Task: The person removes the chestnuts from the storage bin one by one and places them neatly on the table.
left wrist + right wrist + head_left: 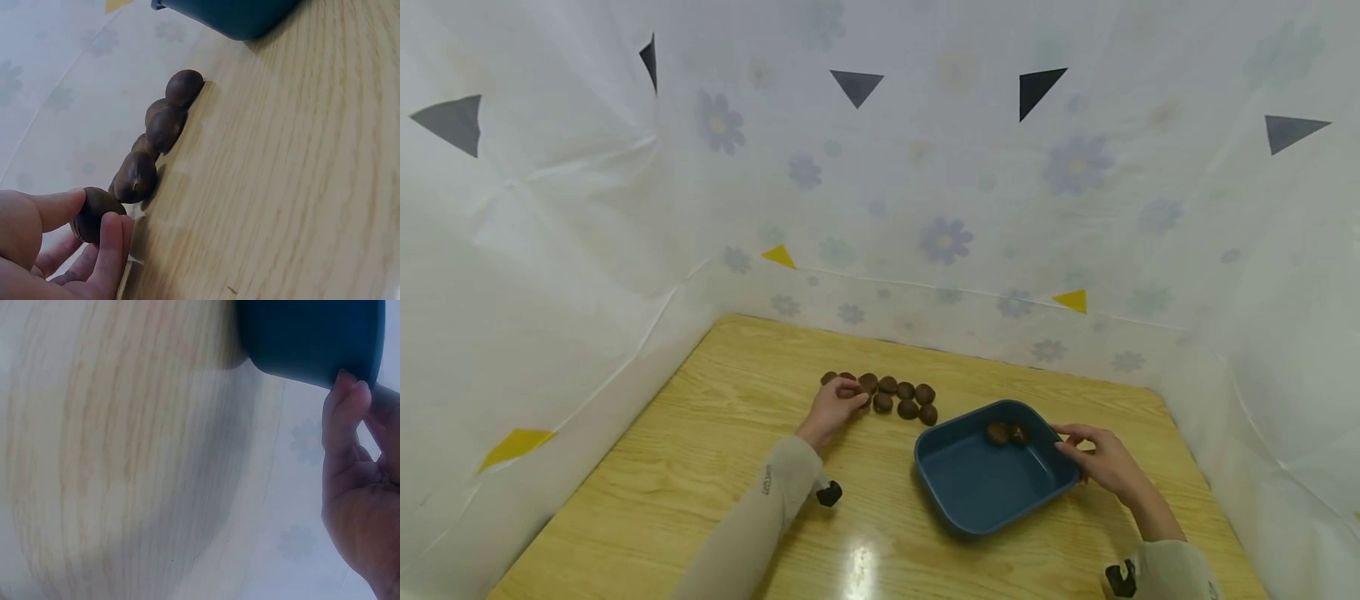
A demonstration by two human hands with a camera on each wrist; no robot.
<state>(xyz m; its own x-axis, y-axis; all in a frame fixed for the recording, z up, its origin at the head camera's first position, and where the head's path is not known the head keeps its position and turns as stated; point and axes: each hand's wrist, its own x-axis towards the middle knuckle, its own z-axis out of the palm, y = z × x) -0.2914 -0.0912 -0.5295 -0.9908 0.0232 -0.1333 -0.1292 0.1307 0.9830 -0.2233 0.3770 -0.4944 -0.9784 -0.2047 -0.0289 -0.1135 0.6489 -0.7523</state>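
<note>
My left hand pinches a chestnut between thumb and fingers at the near row's left end, low over the table. Brown chestnuts lie there in two rough rows; the hand covers some in the head view. To the right stands a dark blue rectangular tub with two chestnuts in its far part. On the tub's right side, my right hand grips the rim, thumb and fingers on either side of the wall. Inside the tub is not visible from the right wrist view.
The wood-grain table is enclosed by a pale flowered sheet at the back and sides. Yellow and dark triangles mark the sheet. Black wrist devices sit at both sleeve cuffs.
</note>
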